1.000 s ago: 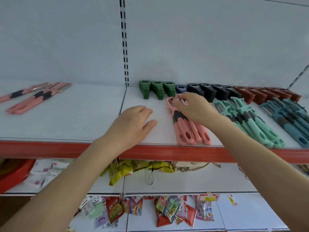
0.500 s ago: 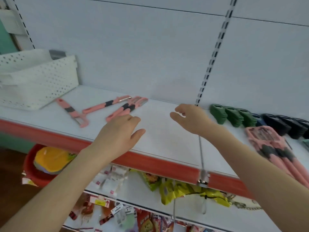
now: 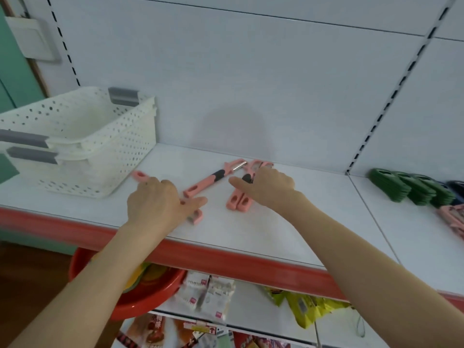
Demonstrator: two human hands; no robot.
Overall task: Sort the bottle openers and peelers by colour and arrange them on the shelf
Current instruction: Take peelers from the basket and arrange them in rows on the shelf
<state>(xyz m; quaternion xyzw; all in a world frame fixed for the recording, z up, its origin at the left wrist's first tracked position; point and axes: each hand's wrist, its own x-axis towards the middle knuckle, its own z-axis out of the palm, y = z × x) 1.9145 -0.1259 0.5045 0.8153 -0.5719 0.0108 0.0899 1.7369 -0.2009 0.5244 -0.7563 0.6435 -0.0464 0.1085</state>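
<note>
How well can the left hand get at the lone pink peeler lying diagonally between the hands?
Probably yes: the pink peeler lies uncovered on the shelf, its handle end right beside the thumb of the left hand. The right hand is over the pair of peelers further right, not across it.

Four pink peelers (image 3: 208, 179) lie in the middle. There are three green bottle openers (image 3: 388, 187), two white baskets (image 3: 100, 146), one red bowl (image 3: 155, 297).

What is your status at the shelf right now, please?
Left hand over one pink peeler, right hand over a pink pair, grips unclear. Third pink peeler loose between them. Basket stands left, not in the way.
</note>
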